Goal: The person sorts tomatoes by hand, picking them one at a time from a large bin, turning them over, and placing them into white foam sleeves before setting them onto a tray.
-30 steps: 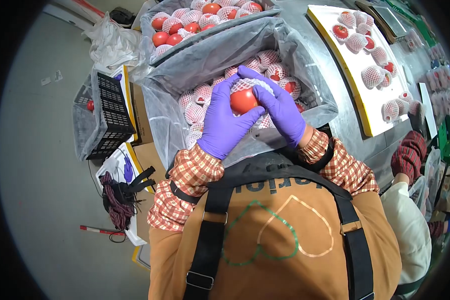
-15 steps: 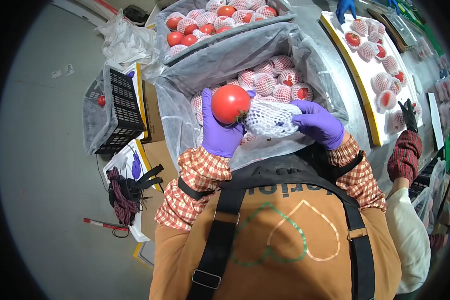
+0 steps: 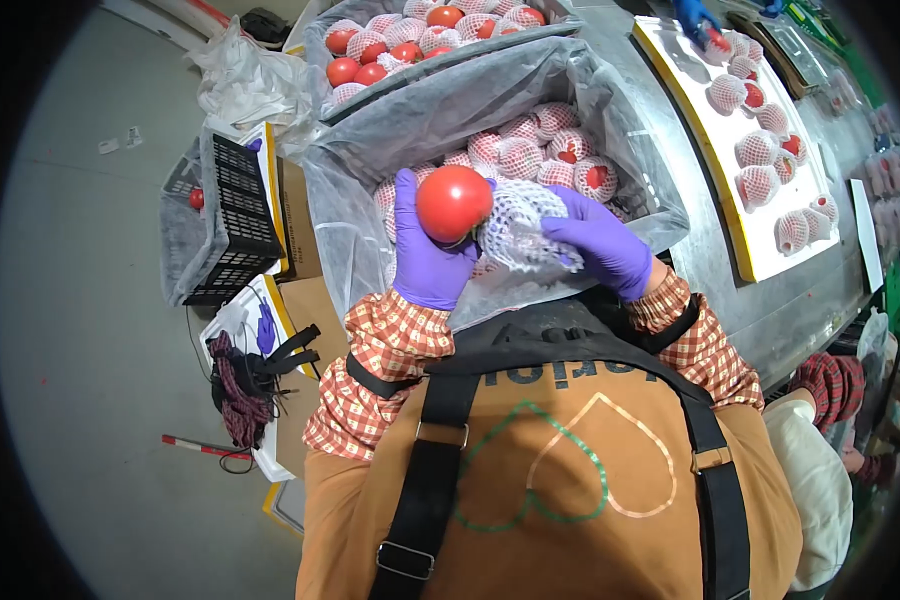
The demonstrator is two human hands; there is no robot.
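A large red tomato (image 3: 454, 204) rests in my left hand (image 3: 432, 262), purple-gloved, with the fingers curled round its left side and underside. Against the tomato's right side lies a white foam net sleeve (image 3: 526, 224), bunched up. My right hand (image 3: 602, 242), also in a purple glove, pinches the sleeve at its right end. Both hands are above a crate lined with grey sheeting (image 3: 370, 160). Inside that crate sit several net-wrapped tomatoes (image 3: 520, 158), partly covered by my hands and the sleeve.
Another lined crate (image 3: 450, 55) of tomatoes stands beyond. On the metal table at right, a white board with a yellow edge (image 3: 692, 150) carries wrapped tomatoes; another person's blue-gloved hand (image 3: 698, 20) holds one there. A black crate (image 3: 232, 215) is at left.
My right hand has moved left along the sleeve, closer to the tomato. The co-worker's black-gloved hand has left the board. The blue-gloved hand has picked up a tomato.
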